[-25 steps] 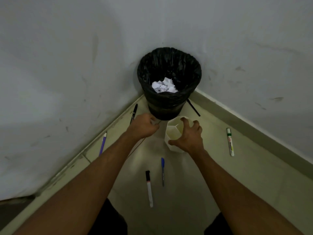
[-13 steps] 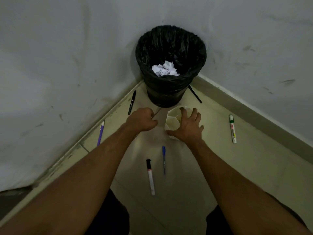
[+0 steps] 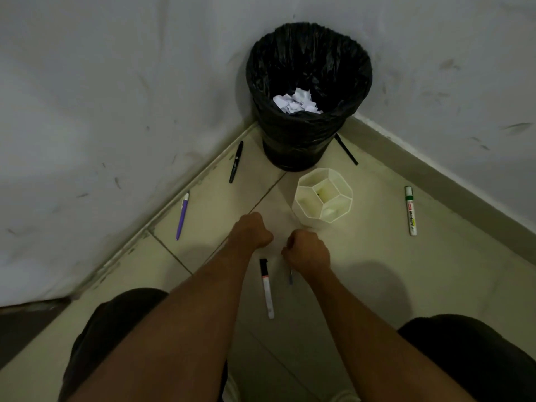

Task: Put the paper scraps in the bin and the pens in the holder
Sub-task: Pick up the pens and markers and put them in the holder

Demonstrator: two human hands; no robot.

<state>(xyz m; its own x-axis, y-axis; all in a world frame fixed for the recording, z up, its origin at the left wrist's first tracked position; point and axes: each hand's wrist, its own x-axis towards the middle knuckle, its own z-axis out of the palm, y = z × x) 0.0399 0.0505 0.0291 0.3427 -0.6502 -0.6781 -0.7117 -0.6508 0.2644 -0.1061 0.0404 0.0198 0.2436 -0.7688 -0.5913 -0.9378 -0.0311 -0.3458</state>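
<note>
A black-lined bin (image 3: 301, 146) stands in the wall corner with white paper scraps (image 3: 296, 102) inside. Just in front of it sits a white hexagonal pen holder (image 3: 304, 211), with no pens in it. My right hand (image 3: 308, 250) is curled down over the top end of a blue pen (image 3: 290, 277) lying on the floor. My left hand (image 3: 250, 231) is a closed fist beside it, with nothing seen in it. A black-capped white marker (image 3: 267, 291) lies between my forearms.
A black pen (image 3: 236, 162) and a purple pen (image 3: 182, 217) lie along the left wall. A green-capped whiteboard marker (image 3: 410, 211) lies at the right. A thin black pen (image 3: 347, 150) rests right of the bin. My knees frame the bottom.
My right hand let go of the holder and came back down onto the blue pen. The left hand drew back toward me, still a fist. The view tilted down.
</note>
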